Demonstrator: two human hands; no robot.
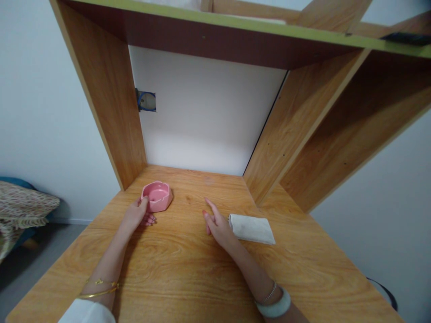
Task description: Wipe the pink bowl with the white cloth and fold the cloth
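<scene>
- Pink hexagonal ceramic-looking bowl (pixel 157 196): wood-grain desktop (pixel 168 264), 10 o'clock; left hand (pixel 136 214) grips rim, lift unclear.
- Right hand (pixel 217 225): empty, fingers loosely extended.
- Folded off-white cloth (pixel 253 229): right hand's 3 o'clock, unheld.

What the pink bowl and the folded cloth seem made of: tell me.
Pink bowl: probably glazed ceramic, going by its smooth, faintly glossy surface, though plastic is possible. Folded cloth: likely matt cotton or linen, judging by its dull off-white surface and soft fold.
</scene>
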